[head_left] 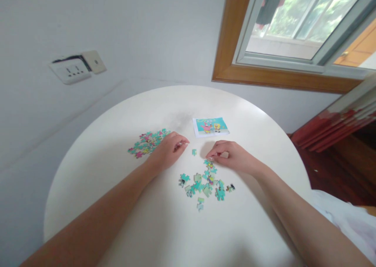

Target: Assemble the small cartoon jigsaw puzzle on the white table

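My left hand [170, 149] is over the table, right beside a heap of mixed jigsaw puzzle pieces [147, 142]. Its thumb and fingers are pinched together; whatever lies between the tips is too small to make out. My right hand [230, 154] has its thumb and index finger closed at the top edge of a teal and yellow puzzle piece [209, 164]. Between the hands lies a single teal puzzle piece [194, 152]. Closer to me, loose teal, pale green and yellow puzzle pieces [198, 186] are spread out, some overlapping.
A picture card [210, 127] with a pink and a yellow cartoon figure lies beyond my hands on the round white table [117, 212]. A wall with a socket [72, 70] and a wood-framed window [282, 81] borders the far side. A red curtain [323, 130] hangs at right.
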Tool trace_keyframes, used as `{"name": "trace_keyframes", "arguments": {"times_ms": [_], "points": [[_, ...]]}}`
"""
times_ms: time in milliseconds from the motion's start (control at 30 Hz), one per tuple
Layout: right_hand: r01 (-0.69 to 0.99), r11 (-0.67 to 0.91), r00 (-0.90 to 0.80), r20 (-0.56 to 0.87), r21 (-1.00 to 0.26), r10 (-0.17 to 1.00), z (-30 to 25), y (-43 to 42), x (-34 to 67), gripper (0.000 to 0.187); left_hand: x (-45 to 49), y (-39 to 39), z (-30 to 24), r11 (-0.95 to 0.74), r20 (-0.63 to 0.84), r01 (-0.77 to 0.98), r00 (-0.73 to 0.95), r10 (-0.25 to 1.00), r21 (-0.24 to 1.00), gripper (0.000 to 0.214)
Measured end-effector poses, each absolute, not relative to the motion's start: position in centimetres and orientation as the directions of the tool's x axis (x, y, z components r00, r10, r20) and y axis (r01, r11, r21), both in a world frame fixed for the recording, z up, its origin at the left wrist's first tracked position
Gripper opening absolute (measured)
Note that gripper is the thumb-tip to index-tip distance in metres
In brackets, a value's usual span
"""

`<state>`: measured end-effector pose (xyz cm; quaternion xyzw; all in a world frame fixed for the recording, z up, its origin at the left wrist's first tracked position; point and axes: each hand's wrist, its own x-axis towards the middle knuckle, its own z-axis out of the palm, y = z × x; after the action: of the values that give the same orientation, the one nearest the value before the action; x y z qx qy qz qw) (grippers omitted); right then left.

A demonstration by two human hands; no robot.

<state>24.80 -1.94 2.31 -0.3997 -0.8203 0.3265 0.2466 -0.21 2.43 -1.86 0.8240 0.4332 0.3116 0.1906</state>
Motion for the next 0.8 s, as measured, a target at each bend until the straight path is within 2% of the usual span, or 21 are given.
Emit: {"name": "trace_keyframes", "arguments": {"times_ms": [233,367,500,800], "points": [[0.464,0.482,-0.629,0.107,-0.743,0.770,3.1,-2.5,24.7,0.023,-0.1,2.1,-1.4,-0.563,0.364,0.633,0.429,0.826,0.532,0.020],[0.429,0.548,-0.721,0.094,-0.718,0.687,3.6,-3.2,24.4,0.024,0.1,1.6,-1.0,-0.624,0.372,0.628,0.501,0.781,0.466,0.019],[0.403,0.616,-0.795,0.074,-0.677,0.602,3.8,-3.8,24.1,0.027,0.1,1.4,-1.4,-0.611,0.337,0.629,0.511,0.791,0.480,0.022],[0.419,0.678,-0.802,0.104,-0.604,0.588,3.7,-4.3,23.4,0.023,-0.1,1.6,-1.7,-0.621,0.322,0.628,0.534,0.782,0.469,0.023]]}}
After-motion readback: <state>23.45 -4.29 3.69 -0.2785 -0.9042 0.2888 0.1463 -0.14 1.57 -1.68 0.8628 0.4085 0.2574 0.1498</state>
